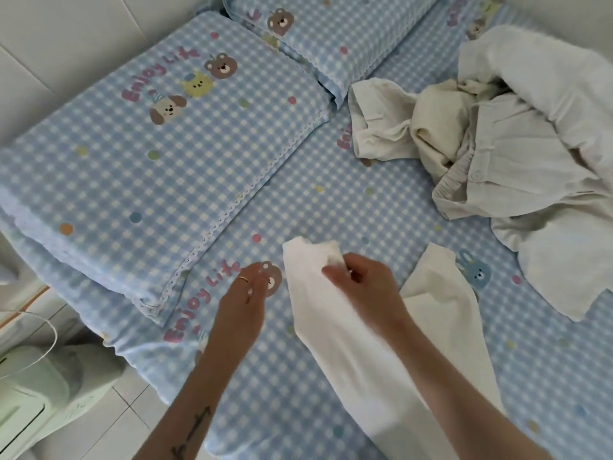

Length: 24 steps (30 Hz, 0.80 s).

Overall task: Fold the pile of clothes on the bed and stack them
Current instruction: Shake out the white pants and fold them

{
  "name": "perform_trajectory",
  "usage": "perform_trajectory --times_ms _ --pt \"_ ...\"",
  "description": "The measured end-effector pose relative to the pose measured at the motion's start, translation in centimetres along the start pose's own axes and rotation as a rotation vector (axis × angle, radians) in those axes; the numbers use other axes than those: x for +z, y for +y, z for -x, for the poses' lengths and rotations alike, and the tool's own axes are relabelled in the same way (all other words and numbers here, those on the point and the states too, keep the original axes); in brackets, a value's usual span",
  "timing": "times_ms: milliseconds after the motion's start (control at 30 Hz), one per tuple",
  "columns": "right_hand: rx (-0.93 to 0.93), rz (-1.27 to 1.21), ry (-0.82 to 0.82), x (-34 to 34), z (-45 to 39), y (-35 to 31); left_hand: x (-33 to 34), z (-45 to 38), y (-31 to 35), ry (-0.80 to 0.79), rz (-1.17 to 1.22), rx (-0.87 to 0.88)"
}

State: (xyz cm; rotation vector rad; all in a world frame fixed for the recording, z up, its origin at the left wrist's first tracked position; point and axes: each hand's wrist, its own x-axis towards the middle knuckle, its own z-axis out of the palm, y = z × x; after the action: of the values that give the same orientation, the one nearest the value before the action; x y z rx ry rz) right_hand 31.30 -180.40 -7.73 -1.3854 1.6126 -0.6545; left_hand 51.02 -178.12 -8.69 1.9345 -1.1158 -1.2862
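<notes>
1. White, thin-looking fabric makes up the garment (318, 313) in hand: a long, narrow piece lying on the bed (331, 200) in front of the person, running from the near edge up toward the middle of the checked sheet.
2. The right hand (361, 280) pinches the garment's far end, fingers curled round a bunched corner of the cloth and lifting it slightly off the sheet.
3. The left hand (247, 293) hovers just beside the garment, fingers relaxed and extended, holding nothing.
4. A second white strip (438, 293) lies just to the right; whether it is the same garment's other leg or sleeve cannot be told.
5. The unfolded pile (497, 144) sits well apart at the far right of the bed: cream and white pieces, one with a button and an elastic waistband showing.
6. Handling, as a judgement: the cloth looks light, soft and limp, so it will sag and crease if lifted by one point.
7. It is best taken at two corners of the end edge, one per hand, then pulled taut and laid over itself.
8. Two pillows (159, 137) lie at the left.
</notes>
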Motion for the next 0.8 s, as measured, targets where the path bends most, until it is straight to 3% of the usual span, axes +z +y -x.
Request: perform_trajectory --times_ms 100,167,300,400,500,600,800 --pt "0.022 -0.143 -0.049 2.8 2.6 -0.4 1.1 1.3 2.1 -0.151 0.398 -0.256" --pt "0.000 -0.194 -0.122 4.9 4.9 -0.9 1.0 2.0 2.1 -0.225 0.451 -0.340" --pt "0.108 -0.423 -0.323 7.6 6.9 -1.3 -0.7 2.6 0.6 -0.097 0.386 -0.375" --pt "0.093 -0.299 -0.206 7.5 4.7 0.1 -2.5 3.8 -0.3 -0.090 0.330 -0.374" --pt "0.178 -0.062 -0.073 7.4 0.8 2.0 -4.9 5.8 -0.9 -0.138 0.516 -0.399" --pt "0.333 -0.058 -0.268 8.4 -2.9 3.6 -8.0 7.6 -1.2 -0.213 0.704 -0.397" --pt "0.559 -0.416 -0.866 14.2 -4.8 3.6 -12.1 9.4 -1.4 -0.417 0.836 -0.389"
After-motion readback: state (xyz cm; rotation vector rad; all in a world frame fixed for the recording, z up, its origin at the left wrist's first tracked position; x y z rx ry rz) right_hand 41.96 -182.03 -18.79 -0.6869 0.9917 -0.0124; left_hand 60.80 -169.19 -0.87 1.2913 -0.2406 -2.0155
